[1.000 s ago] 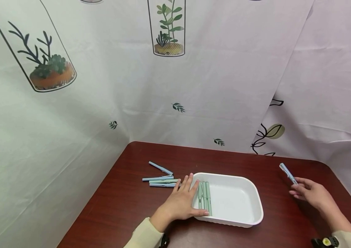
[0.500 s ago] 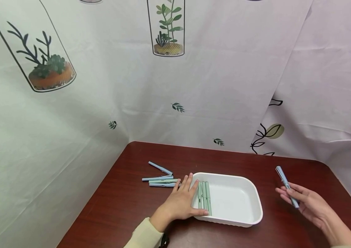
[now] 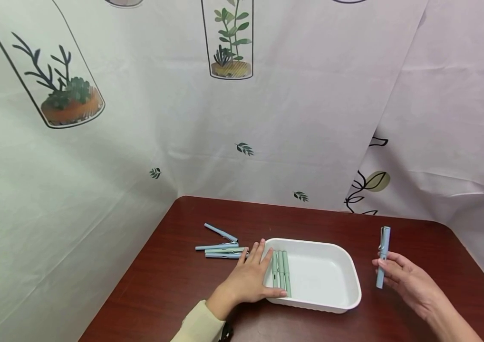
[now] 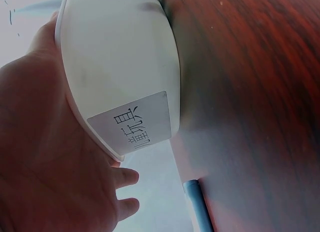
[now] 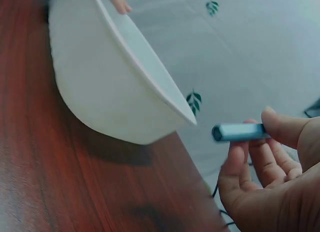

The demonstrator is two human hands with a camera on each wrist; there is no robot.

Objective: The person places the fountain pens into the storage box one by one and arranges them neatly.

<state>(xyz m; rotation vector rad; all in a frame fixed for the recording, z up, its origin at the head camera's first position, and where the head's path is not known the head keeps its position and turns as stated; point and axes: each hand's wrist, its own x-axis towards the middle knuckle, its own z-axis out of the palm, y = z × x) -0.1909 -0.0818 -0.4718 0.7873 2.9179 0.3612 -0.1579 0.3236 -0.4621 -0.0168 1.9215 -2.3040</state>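
My left hand (image 3: 244,282) rests on the left end of a white plastic tray (image 3: 323,275), fingers spread straight across the rim and thumb along its near side. Inside, by that hand, several light green pens (image 3: 282,270) lie side by side. To the right of the tray, my right hand (image 3: 411,285) pinches a light blue capped pen (image 3: 384,247) between thumb and fingers. The pen is nearly upright in the head view, clip end up. Seen from the right wrist, one end of the blue pen (image 5: 240,132) points toward the tray's outer wall (image 5: 100,77).
Left of the tray, blue pens (image 3: 220,255) and a green pen (image 3: 214,250) lie in a loose group on the dark red table (image 3: 173,289). A printed label (image 4: 135,124) is on the tray's side. White printed cloth (image 3: 267,118) hangs behind the table.
My right hand has moved left toward the tray with the blue pen, which has turned from slanted to nearly upright. My left hand and the other pens have stayed put.
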